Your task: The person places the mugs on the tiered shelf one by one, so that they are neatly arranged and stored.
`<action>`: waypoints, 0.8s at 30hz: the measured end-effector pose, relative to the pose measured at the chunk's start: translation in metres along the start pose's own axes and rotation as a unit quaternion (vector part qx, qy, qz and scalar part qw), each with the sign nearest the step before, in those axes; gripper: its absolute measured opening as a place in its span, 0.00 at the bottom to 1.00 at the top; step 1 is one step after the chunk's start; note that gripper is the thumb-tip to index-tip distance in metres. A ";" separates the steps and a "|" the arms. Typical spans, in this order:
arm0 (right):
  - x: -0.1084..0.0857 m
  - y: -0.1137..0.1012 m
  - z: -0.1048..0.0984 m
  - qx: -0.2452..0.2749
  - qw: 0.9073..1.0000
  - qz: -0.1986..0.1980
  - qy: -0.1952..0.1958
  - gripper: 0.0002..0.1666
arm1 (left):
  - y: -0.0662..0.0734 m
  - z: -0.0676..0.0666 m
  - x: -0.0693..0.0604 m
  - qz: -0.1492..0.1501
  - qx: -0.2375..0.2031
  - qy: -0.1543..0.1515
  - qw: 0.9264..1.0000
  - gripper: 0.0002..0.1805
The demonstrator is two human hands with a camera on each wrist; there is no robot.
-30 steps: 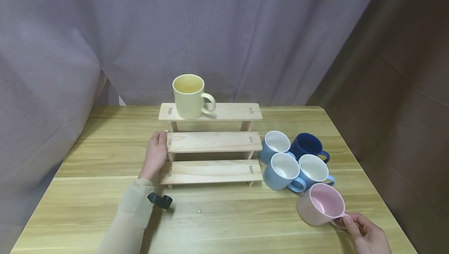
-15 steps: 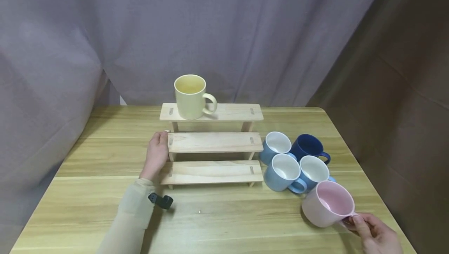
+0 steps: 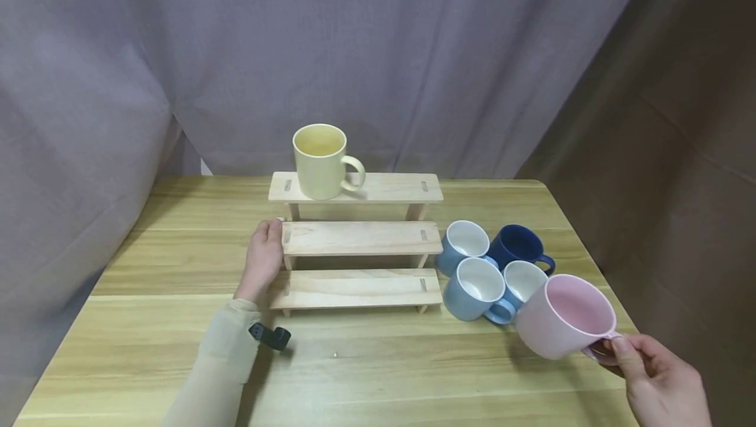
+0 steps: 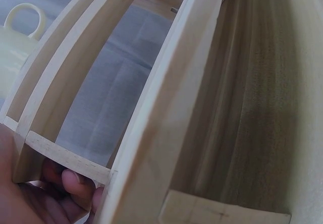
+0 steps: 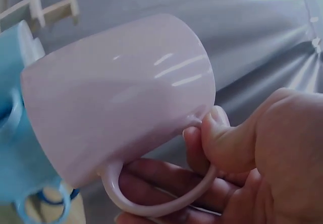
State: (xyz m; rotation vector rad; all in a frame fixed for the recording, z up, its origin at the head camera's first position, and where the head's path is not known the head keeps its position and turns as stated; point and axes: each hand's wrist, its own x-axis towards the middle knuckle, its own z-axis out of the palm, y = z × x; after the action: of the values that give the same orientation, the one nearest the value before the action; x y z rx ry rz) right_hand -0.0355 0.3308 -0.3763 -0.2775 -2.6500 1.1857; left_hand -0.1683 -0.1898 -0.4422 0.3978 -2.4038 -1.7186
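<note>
My right hand pinches glossy-pink mug by handle; left hand grips three-tier wooden rack. Twisting could strike light-blue mugs.

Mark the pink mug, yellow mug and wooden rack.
Pink mug (image 3: 548,327): head view, on its outer wall.
Yellow mug (image 3: 321,175): head view, on the front of its body.
Wooden rack (image 3: 360,238): head view, on the middle shelf's top.

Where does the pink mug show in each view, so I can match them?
Head: pink mug at lower right, its handle in the right hand.
Left wrist: not in the picture.
Right wrist: pink mug, large, left of centre.
Shared landmark: wooden rack, near centre in head, across much of left wrist, top-left corner of right wrist.
</note>
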 end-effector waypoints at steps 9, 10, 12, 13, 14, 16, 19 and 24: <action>0.019 -0.040 0.011 0.026 0.998 -0.051 0.007 0.15 | -0.003 -0.001 0.002 0.000 -0.012 -0.005 1.000 0.25; 0.021 -0.044 0.014 0.041 0.998 -0.055 0.008 0.15 | -0.003 -0.001 0.002 -0.001 -0.012 -0.006 1.000 0.25; 0.025 -0.052 0.019 0.091 0.994 -0.058 -0.001 0.15 | -0.003 -0.001 0.002 -0.001 -0.010 -0.005 1.000 0.25; 0.028 -0.056 0.021 0.105 0.993 -0.059 -0.006 0.15 | -0.002 -0.001 0.002 -0.002 -0.007 -0.004 1.000 0.25; 0.030 -0.059 0.023 0.127 0.990 -0.058 -0.010 0.15 | -0.002 -0.001 0.002 -0.001 -0.005 -0.003 1.000 0.25; 0.035 -0.065 0.027 0.154 0.986 -0.058 -0.016 0.15 | -0.002 -0.001 0.002 -0.002 -0.002 -0.002 1.000 0.26; 0.043 -0.074 0.032 0.157 0.986 -0.059 -0.020 0.15 | -0.002 -0.001 0.003 -0.001 -0.002 0.000 1.000 0.25; 0.055 -0.091 0.043 0.134 0.988 -0.070 -0.021 0.16 | -0.002 -0.001 0.002 0.000 -0.006 -0.002 1.000 0.24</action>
State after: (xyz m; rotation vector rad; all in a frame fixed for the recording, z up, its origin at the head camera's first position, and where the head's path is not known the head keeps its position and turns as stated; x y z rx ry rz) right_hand -0.1074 0.2555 -0.3290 -0.0187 -2.4561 1.4916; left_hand -0.1696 -0.1916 -0.4439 0.3926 -2.3948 -1.7363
